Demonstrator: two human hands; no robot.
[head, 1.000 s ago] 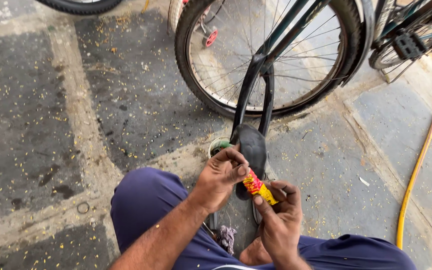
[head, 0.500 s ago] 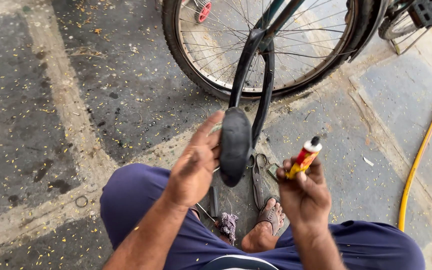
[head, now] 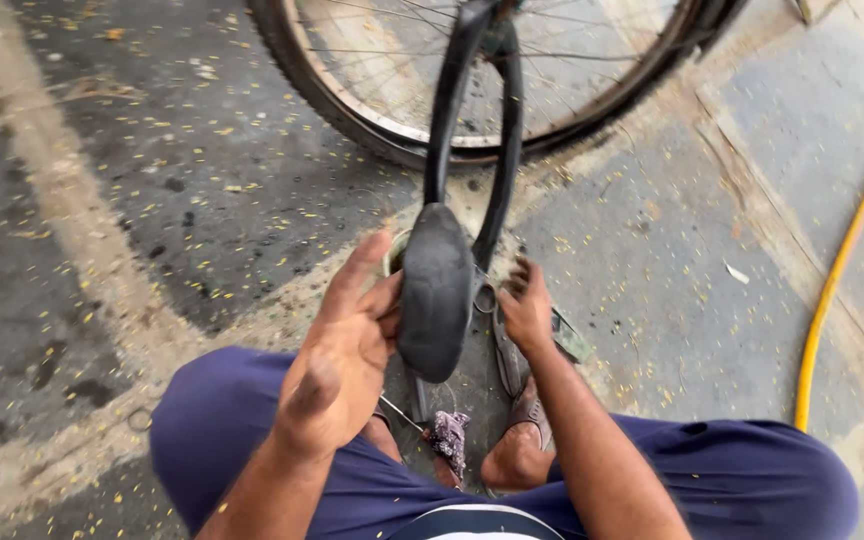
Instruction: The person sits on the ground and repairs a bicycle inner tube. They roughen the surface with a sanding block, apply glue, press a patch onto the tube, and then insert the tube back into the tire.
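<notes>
A: Listing by size: paved floor (head: 102, 200), then bicycle wheel (head: 512, 110) standing at the top of the view.

B: Next?

A: Black inner tube (head: 436, 290), a folded loop hanging down from the wheel to just above the floor, between both hands. Yellow hose (head: 837, 270) lying well apart on the right.

B: The hands?

A: Left hand (head: 337, 365): fingers grasping the tube's folded end from the left. Right hand (head: 527, 310): fingers loosely curled, holding nothing, just beside the tube, above scissors (head: 502, 345) on the floor.

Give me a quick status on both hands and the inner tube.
Left hand grips black inner tube. Right hand empty, down by scissors. Nothing in the way.
</notes>
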